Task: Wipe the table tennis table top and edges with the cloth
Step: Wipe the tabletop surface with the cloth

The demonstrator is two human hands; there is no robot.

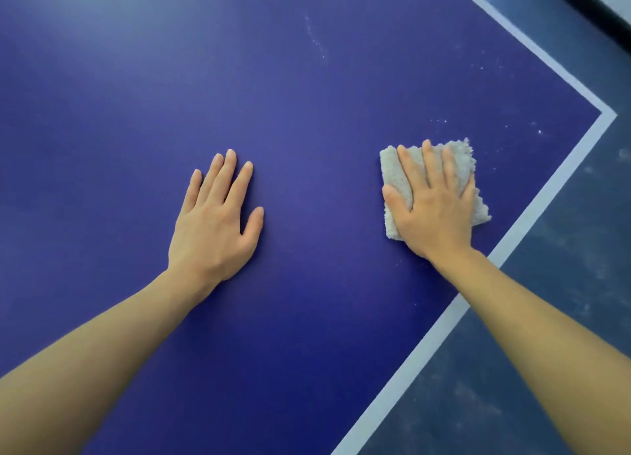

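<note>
Head view shows two bare forearms reaching over the blue table top (307,113). Nearest, the white border line (444,321) runs along the table edge, with dark floor (563,318) beyond it on the right. The left hand (213,225) lies flat on the table, fingers straight and a little spread, holding nothing. The right hand (433,205) presses flat on the folded pale cloth (392,167), near the table corner. Farther away, small white specks (317,41) lie on the blue surface.

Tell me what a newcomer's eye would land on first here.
The blue table top fills the view, its white border line turning a corner on the right. Near that corner the right hand presses a pale cloth flat; the left hand rests flat on bare blue, mid-frame.
</note>
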